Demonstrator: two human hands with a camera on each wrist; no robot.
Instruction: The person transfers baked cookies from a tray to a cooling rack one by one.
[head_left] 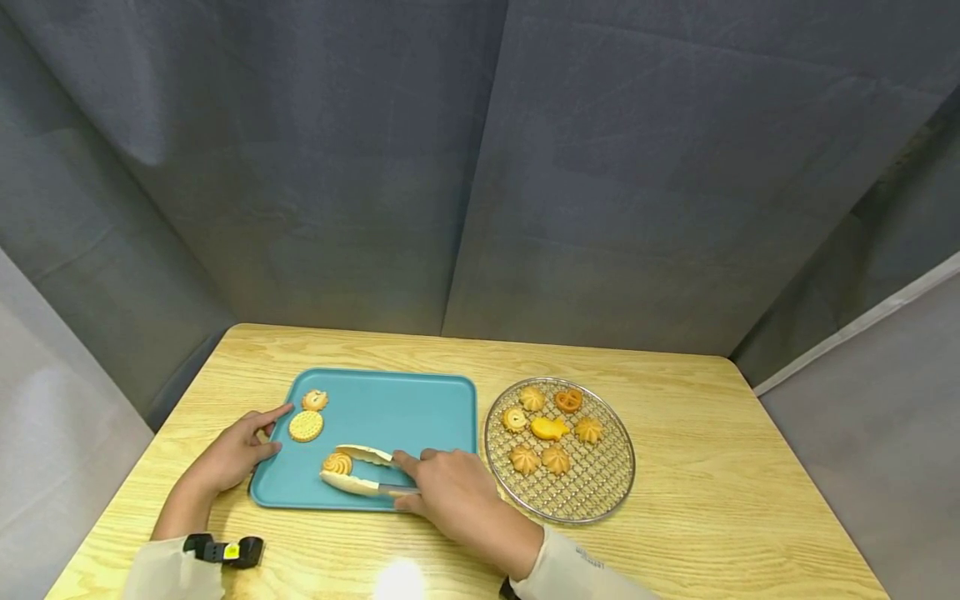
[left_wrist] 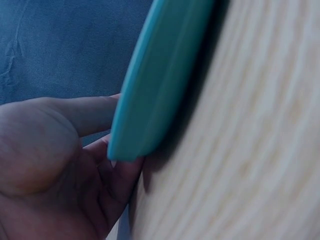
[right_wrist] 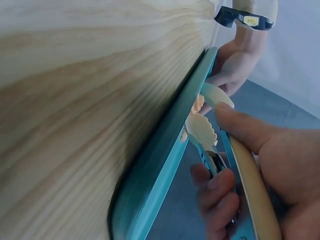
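My right hand [head_left: 457,492] grips a pair of tongs [head_left: 375,489] with cream scalloped tips and metal arms. The tips stand either side of a round swirl cookie [head_left: 337,463] on the blue tray [head_left: 405,417]. From the right wrist view, thumb and fingers wrap the arms of the tongs [right_wrist: 245,185], tips close over the tray. My left hand [head_left: 228,454] holds the tray's left edge, thumb at the rim and fingers around it in the left wrist view. Near that hand lie a round dotted cracker [head_left: 306,426] and a small frilled cookie [head_left: 315,400].
Right of the tray stands a round wire rack [head_left: 592,492]. On it sit several star-shaped cookies [head_left: 588,430], a pretzel [head_left: 568,400], a yellow fish-shaped cookie [head_left: 550,428] and a round frilled one [head_left: 514,419]. Grey curtains [head_left: 375,167] rise behind the wooden table [head_left: 712,467].
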